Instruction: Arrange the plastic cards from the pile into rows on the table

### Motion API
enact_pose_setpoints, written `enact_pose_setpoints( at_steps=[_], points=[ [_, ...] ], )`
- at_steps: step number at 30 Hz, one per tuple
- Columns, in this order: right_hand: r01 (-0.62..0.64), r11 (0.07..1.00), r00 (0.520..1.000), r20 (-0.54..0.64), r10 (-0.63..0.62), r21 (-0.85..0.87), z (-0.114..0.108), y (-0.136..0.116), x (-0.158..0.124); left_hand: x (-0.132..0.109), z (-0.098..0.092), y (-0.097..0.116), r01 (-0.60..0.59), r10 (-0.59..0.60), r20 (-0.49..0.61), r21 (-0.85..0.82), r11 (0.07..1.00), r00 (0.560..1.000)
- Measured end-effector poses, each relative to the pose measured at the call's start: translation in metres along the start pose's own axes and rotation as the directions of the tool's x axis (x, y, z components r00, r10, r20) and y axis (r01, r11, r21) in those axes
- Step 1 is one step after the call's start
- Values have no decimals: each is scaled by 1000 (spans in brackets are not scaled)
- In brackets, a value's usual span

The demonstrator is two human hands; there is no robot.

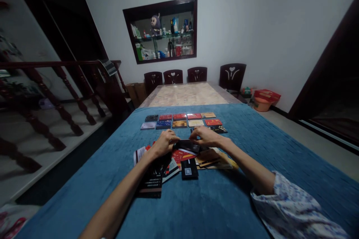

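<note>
Both hands meet over a loose heap of cards (pixel 207 158) on a blue tablecloth (pixel 266 138). My left hand (pixel 165 142) is curled around the left end of a dark card (pixel 187 145). My right hand (pixel 204 136) pinches the same card's right end. The card is held flat just above the heap. A black card (pixel 189 169) lies face up below my hands, and a dark booklet-like stack (pixel 151 183) sits under my left forearm. Beyond my hands, two neat rows of cards (pixel 182 120) lie side by side on the cloth.
The table continues past the cloth as a bare marble top (pixel 185 95) with several dark wooden chairs (pixel 232 75) at its far end. A stair railing (pixel 56 93) runs along the left. A wall niche (pixel 164 31) holds bottles and a plush toy. An orange basin (pixel 262 104) sits on the floor.
</note>
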State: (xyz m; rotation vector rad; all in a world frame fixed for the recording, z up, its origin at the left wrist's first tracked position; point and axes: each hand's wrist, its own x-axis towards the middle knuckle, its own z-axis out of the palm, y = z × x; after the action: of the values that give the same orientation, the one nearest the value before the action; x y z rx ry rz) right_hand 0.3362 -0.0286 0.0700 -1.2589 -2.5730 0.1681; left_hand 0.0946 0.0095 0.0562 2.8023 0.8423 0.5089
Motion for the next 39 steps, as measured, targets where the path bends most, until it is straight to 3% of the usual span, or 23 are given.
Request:
enact_pose_setpoints(
  at_steps=[10, 17, 22, 30, 39],
  points=[
    [-127, 980, 992, -37, 122, -155, 0, -8, 0, 3, 11, 2, 111, -107, -161, 17, 994, 981],
    [-232, 947, 973, -69, 222, -222, 8, -13, 3, 5, 16, 3, 163, -143, -190, 94, 982, 971],
    [-227, 948, 974, -78, 215, -223, 15, -11, 3, 6, 18, 4, 176, -152, -154, 157, 972, 976],
    [-277, 920, 961, -71, 268, -279, 24, -9, 4, 5, 18, 19, 272, -264, -67, 267, 925, 962],
    [-280, 930, 960, -97, 264, -239, 31, -5, 6, 8, 28, 13, 309, -297, -92, 173, 935, 950]
  ],
)
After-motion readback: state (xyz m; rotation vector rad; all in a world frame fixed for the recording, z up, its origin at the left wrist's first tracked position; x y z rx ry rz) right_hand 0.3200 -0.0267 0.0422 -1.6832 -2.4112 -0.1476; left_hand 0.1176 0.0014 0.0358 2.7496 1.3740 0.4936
